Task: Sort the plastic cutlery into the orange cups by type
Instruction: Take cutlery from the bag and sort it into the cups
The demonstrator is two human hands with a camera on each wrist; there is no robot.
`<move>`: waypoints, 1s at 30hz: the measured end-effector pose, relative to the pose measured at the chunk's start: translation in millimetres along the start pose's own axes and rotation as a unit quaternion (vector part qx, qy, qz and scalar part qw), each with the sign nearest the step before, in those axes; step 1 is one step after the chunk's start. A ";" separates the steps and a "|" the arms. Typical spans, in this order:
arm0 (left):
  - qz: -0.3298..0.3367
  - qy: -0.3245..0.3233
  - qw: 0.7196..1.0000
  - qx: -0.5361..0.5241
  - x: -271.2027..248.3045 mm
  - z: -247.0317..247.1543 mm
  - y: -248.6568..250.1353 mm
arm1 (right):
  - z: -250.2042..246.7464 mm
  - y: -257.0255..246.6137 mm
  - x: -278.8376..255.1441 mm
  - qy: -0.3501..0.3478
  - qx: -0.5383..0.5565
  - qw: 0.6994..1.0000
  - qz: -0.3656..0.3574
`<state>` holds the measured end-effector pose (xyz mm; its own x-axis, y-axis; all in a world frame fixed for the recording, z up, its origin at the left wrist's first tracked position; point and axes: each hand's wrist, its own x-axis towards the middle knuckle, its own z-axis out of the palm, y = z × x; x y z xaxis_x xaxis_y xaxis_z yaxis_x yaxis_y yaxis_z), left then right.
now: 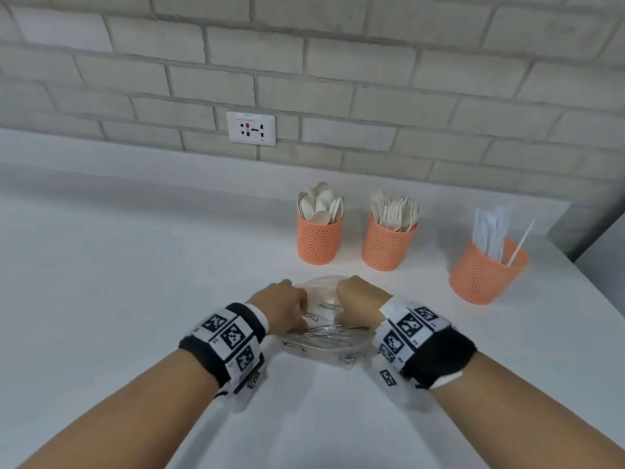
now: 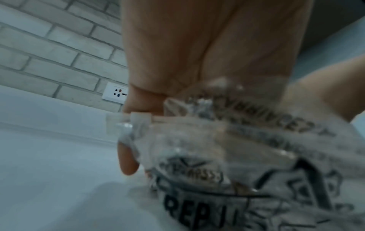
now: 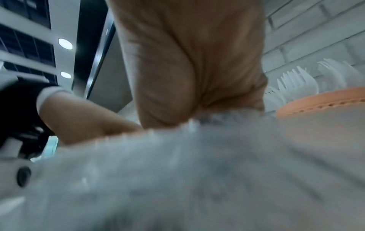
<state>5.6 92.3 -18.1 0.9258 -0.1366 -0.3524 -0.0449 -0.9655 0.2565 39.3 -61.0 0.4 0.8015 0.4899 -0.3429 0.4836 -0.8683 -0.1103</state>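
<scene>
With my left hand (image 1: pixel 285 304) and right hand (image 1: pixel 360 301) both gripping a crinkly clear printed plastic bag (image 1: pixel 324 336) on the white table (image 1: pixel 135 265), sorting looks nearly done: 3 orange mesh cups beyond hold white spoons (image 1: pixel 320 204), white forks (image 1: pixel 394 211) and paper-wrapped sticks (image 1: pixel 490 235).

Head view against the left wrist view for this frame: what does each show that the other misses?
Only the head view shows the three orange cups: spoons, forks, and wrapped sticks, plus the right hand. Only the left wrist view shows the black print on the clear plastic bag, blurred. Both show the left hand gripping the bag, the wall socket and the white counter.
</scene>
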 end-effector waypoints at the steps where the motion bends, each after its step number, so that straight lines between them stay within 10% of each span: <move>1: -0.005 0.003 1.000 0.011 1.7 3.2 0.9 | 3.2 -0.5 -0.8 0.001 0.005 1.000 0.002; 17: 0.118 0.111 0.923 -0.348 -16.6 -6.3 1.9 | 24.2 16.8 -17.4 0.024 0.147 0.989 0.017; 22: 0.072 0.107 0.920 -0.369 -15.5 -7.3 -10.7 | 12.4 35.9 -28.7 0.008 0.227 0.970 -0.086; 27: -0.022 0.099 0.974 -0.205 -8.3 -0.6 -7.4 | 6.3 44.2 -47.6 0.026 0.389 0.905 -0.168; 30: -0.102 0.093 0.984 -0.117 -2.2 8.6 -4.0 | 0.7 49.9 -53.5 0.125 0.587 0.784 -0.156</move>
<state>0.5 94.5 -26.0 0.9603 0.1184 -0.2525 0.2161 -0.8884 0.4050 20.3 -130.6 12.5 0.8236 0.5650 0.0503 0.1305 -0.1025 -0.9861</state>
